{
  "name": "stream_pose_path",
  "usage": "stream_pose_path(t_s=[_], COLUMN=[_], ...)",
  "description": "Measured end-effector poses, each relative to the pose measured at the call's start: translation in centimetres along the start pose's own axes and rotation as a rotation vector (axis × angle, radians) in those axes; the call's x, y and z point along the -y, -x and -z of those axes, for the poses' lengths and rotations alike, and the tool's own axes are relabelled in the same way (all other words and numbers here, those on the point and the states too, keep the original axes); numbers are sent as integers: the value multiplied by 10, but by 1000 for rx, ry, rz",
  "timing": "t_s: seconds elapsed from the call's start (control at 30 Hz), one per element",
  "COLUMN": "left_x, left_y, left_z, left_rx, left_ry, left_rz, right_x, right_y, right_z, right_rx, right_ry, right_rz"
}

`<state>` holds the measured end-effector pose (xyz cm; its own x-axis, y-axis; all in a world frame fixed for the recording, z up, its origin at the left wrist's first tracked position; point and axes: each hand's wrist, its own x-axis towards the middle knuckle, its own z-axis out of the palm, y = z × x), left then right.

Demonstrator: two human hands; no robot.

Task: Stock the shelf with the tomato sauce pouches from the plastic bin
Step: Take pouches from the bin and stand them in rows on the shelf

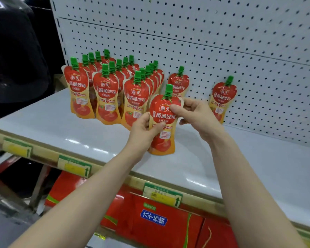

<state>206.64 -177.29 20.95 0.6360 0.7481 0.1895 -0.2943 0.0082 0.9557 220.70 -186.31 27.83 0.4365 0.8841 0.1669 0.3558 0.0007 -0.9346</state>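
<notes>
A red tomato sauce pouch with a green cap stands upright on the white shelf, near its middle. My left hand grips its left edge at the waist. My right hand pinches its upper right corner. Three rows of several pouches stand to the left, reaching back to the pegboard. A single pouch leans at the back behind the held one. Another pouch leans against the pegboard further right. The plastic bin is out of sight.
A white pegboard back panel rises behind the shelf. Price tags run along the shelf's front rail. Red cartons sit on the level below. A dark bulky shape fills the left.
</notes>
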Motion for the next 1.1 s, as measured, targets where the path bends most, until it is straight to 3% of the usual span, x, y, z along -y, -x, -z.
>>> stream_pose_path(t_s=[0.17, 0.33, 0.7, 1.1], left_x=[7, 22, 50, 71], left_y=[-3, -11, -72, -95], left_z=[-12, -16, -36, -34], left_rx=[59, 86, 138, 80], left_ry=[-92, -406, -865, -822], left_rz=[-17, -2, 146, 54], right_x=[-5, -15, -44, -50], right_y=[2, -19, -97, -118], right_z=[22, 47, 37, 25], right_rx=[-160, -330, -365, -403], right_ry=[15, 10, 37, 71], right_rz=[20, 4, 20, 76])
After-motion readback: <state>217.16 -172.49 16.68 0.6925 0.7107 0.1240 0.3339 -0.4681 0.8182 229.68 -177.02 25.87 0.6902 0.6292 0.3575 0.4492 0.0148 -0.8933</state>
